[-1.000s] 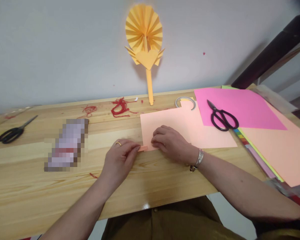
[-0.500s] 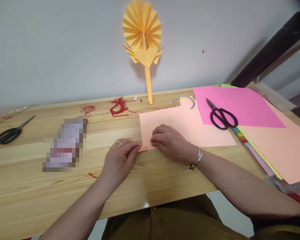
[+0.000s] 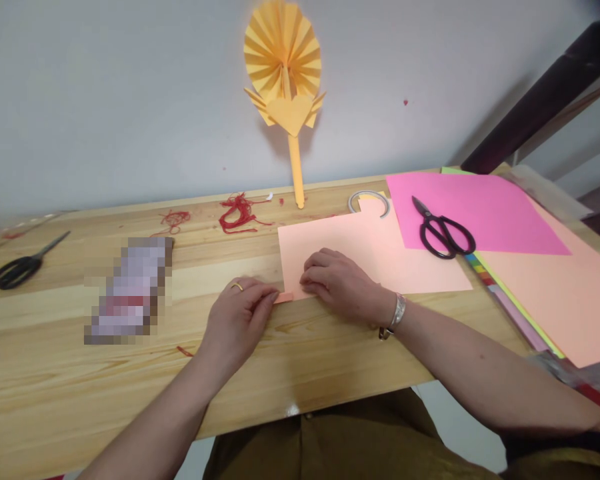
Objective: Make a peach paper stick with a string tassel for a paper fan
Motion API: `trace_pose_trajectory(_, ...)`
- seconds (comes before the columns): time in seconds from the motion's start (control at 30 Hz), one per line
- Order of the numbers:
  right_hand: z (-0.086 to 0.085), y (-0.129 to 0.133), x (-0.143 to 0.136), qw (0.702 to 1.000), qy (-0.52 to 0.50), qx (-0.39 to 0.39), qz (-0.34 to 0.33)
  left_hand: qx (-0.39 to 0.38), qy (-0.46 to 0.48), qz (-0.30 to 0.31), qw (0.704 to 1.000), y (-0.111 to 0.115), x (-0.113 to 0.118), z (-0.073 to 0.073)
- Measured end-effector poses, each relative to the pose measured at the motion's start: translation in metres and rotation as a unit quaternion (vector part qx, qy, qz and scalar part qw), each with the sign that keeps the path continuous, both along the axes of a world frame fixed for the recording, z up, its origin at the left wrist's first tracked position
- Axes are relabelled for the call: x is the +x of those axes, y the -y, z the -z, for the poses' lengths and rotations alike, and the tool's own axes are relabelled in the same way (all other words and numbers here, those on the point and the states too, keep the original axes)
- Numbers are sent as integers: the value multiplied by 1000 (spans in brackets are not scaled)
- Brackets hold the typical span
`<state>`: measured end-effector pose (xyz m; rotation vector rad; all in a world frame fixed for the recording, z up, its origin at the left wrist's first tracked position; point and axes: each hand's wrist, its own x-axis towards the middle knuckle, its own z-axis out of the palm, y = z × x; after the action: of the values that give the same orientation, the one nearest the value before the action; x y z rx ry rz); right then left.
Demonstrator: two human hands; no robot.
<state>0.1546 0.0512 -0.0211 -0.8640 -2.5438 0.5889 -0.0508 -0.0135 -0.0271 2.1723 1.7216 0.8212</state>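
A light peach sheet of paper (image 3: 410, 260) lies flat on the wooden table in front of me. At its near left corner, my left hand (image 3: 243, 313) pinches a small, darker peach paper strip (image 3: 284, 297) between thumb and fingers; the strip's other end touches the sheet's edge. My right hand (image 3: 343, 283) rests on the sheet a little right of the strip. Its fingers are curled together with their tips down on the paper, pressing it. What lies under the right palm is hidden.
Black-handled scissors (image 3: 445, 233) lie on pink paper (image 3: 480, 213) at right; a second pair of scissors (image 3: 23, 267) is far left. A pixelated object (image 3: 133, 290), red thread (image 3: 237, 213) and a grey ring (image 3: 353, 200) lie around. A yellow paper fan (image 3: 293, 113) leans against the wall.
Both hands stay in the same place and grip. Only a very slight shift of the whole view is visible.
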Motion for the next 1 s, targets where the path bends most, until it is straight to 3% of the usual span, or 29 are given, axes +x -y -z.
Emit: trace_pose_trajectory(1.0, -1, 0, 0, 1000, 5, 6, -2, 4, -14, 11, 1000, -1, 3, 1)
